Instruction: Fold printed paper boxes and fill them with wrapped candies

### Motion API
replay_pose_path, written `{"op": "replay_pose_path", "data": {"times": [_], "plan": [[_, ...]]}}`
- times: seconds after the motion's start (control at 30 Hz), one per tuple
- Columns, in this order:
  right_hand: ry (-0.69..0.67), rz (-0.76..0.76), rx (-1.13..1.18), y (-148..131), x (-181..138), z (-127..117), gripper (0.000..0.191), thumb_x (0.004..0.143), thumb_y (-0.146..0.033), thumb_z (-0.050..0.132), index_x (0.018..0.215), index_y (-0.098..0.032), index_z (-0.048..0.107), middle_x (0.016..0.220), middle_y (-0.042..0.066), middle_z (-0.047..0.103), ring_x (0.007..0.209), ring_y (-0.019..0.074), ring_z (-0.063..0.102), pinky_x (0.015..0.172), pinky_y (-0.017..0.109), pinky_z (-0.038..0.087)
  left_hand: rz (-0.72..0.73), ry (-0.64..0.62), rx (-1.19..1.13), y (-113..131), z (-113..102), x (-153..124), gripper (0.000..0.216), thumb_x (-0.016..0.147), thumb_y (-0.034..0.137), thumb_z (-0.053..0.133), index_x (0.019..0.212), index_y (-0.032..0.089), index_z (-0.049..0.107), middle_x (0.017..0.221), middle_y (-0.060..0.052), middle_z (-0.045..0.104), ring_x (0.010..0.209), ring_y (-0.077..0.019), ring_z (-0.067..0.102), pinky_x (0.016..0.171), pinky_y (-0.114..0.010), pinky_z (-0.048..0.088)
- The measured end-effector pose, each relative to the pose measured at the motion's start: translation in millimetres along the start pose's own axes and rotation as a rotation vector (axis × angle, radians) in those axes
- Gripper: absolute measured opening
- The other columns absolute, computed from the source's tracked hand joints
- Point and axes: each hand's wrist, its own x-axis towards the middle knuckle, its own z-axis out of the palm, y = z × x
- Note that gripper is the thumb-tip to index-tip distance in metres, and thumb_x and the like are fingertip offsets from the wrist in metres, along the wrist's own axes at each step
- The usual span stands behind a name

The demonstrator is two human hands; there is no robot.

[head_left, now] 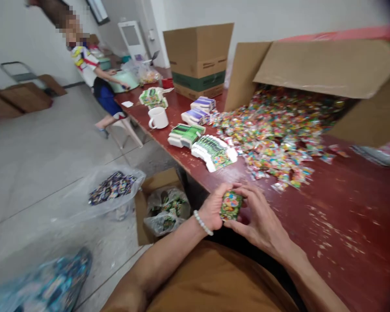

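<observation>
A small green printed box (231, 206) with a colourful picture on its face is held between my two hands, close to the table's front edge. My left hand (215, 208), with a beaded bracelet at the wrist, is closed along its left side. On the other side my right hand (258, 216) grips it, thumb at the lower edge and fingers over the top. Beyond them lie a fanned row of flat green-and-white cartons (214, 151) and a stack of similar green cartons (186, 135). A large heap of wrapped candies (279, 138) spills toward my right hand.
The candies come from a tipped cardboard box (315, 67). On the red table (341, 208) also stand purple cartons (196, 115), a white mug (157, 118) and an upright cardboard box (198, 60). Bags of packets (113, 188) and an open box (143, 216) occupy the floor. Another person (91, 69) works at the far end.
</observation>
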Motion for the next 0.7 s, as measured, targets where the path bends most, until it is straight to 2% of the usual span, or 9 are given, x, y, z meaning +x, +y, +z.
{"op": "replay_pose_path", "data": {"times": [0.07,0.13,0.27,0.37,0.43,0.5,0.6,0.63,0.7], "plan": [[-0.017,0.017,-0.112,8,-9,10,0.07,0.068,-0.038,0.078,0.126,-0.018,0.045,0.128,0.018,0.052,0.116,0.0334,0.053,0.093,0.049,0.048,-0.017,0.028,0.007,-11,-4,7,0.023,0.078,0.037,0.06,0.081,0.015,0.063,0.064,-0.003,0.064,0.049,-0.0143,0.06,0.05,-0.026,0.05],[-0.05,0.042,-0.198,13,-11,19,0.07,0.065,-0.037,0.078,0.124,-0.018,0.046,0.124,0.018,0.054,0.111,0.035,0.055,0.088,0.05,0.05,0.022,0.075,0.03,-19,-9,13,0.026,0.078,0.041,0.06,0.075,0.015,0.06,0.062,-0.003,0.063,0.049,-0.0146,0.06,0.051,-0.027,0.05],[-0.106,0.048,-0.195,8,4,30,0.068,0.063,-0.039,0.078,0.12,-0.018,0.048,0.116,0.017,0.056,0.106,0.0352,0.056,0.087,0.051,0.05,0.176,0.168,0.185,-16,-19,8,0.03,0.08,0.044,0.057,0.084,0.015,0.064,0.072,-0.004,0.066,0.059,-0.0143,0.062,0.057,-0.025,0.051],[-0.16,0.015,-0.003,3,15,35,0.088,0.063,-0.048,0.08,0.134,-0.018,0.036,0.134,0.02,0.042,0.115,0.0344,0.052,0.09,0.049,0.05,0.299,0.26,0.406,9,-44,-10,0.038,0.081,0.048,0.058,0.102,0.018,0.067,0.08,-0.004,0.069,0.064,-0.018,0.064,0.053,-0.026,0.049],[-0.173,0.093,0.107,7,16,35,0.099,0.067,-0.052,0.078,0.143,-0.019,0.023,0.139,0.021,0.035,0.113,0.0315,0.054,0.088,0.046,0.052,0.397,0.386,0.571,32,-73,-26,0.042,0.084,0.05,0.052,0.109,0.02,0.066,0.085,-0.004,0.07,0.075,-0.0213,0.066,0.056,-0.027,0.049],[-0.147,0.237,0.145,18,11,33,0.092,0.075,-0.051,0.072,0.144,-0.02,0.021,0.133,0.02,0.042,0.105,0.0281,0.058,0.086,0.045,0.053,0.468,0.528,0.752,55,-106,-42,0.036,0.083,0.048,0.055,0.099,0.019,0.07,0.092,-0.004,0.071,0.087,-0.0227,0.066,0.068,-0.028,0.05],[-0.124,0.373,0.172,36,3,30,0.074,0.081,-0.049,0.065,0.14,-0.021,0.03,0.122,0.016,0.052,0.099,0.026,0.061,0.086,0.045,0.052,0.513,0.697,1.009,82,-146,-61,0.028,0.079,0.044,0.061,0.09,0.021,0.073,0.087,-0.005,0.072,0.092,-0.0239,0.063,0.079,-0.03,0.048],[-0.122,0.387,0.179,40,2,30,0.071,0.082,-0.048,0.065,0.139,-0.02,0.032,0.121,0.016,0.053,0.099,0.0259,0.061,0.086,0.045,0.052,0.532,0.725,1.085,88,-152,-64,0.028,0.078,0.042,0.063,0.092,0.021,0.073,0.086,-0.004,0.072,0.089,-0.0233,0.063,0.079,-0.031,0.047],[-0.121,0.397,0.165,44,2,30,0.066,0.083,-0.047,0.064,0.136,-0.02,0.036,0.12,0.015,0.055,0.098,0.0257,0.062,0.085,0.044,0.052,0.59,0.735,1.218,97,-150,-59,0.03,0.08,0.04,0.061,0.1,0.02,0.072,0.088,-0.004,0.071,0.084,-0.0211,0.062,0.08,-0.03,0.046]]}}
